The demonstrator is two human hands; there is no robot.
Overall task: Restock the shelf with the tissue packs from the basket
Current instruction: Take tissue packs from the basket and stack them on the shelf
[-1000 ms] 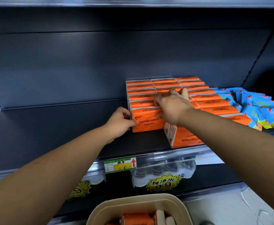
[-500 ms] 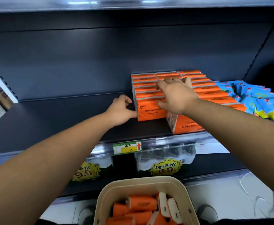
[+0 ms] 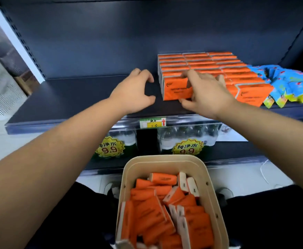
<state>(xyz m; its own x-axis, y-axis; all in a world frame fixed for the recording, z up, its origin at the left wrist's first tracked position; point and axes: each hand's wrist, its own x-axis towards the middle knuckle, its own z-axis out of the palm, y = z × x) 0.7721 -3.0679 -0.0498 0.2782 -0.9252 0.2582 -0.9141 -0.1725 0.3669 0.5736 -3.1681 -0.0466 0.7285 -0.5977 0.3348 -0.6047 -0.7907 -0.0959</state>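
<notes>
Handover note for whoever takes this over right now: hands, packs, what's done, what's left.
Hands: left hand holds nothing, fingers loosely curled, beside the rows, not touching; right hand grips the front pack of the left row.
Done: three rows of tissue packs stand on the shelf, blue packets to their right.
Left: the basket below holds many loose packs to shelve.

Blue packets (image 3: pixel 289 85) lie far right, a yellow price tag (image 3: pixel 152 122) above bottled water (image 3: pixel 186 135) bearing 9.9 stickers (image 3: pixel 187 149).

Bare forearms (image 3: pixel 57 150), dark trousers (image 3: pixel 66 221).
</notes>
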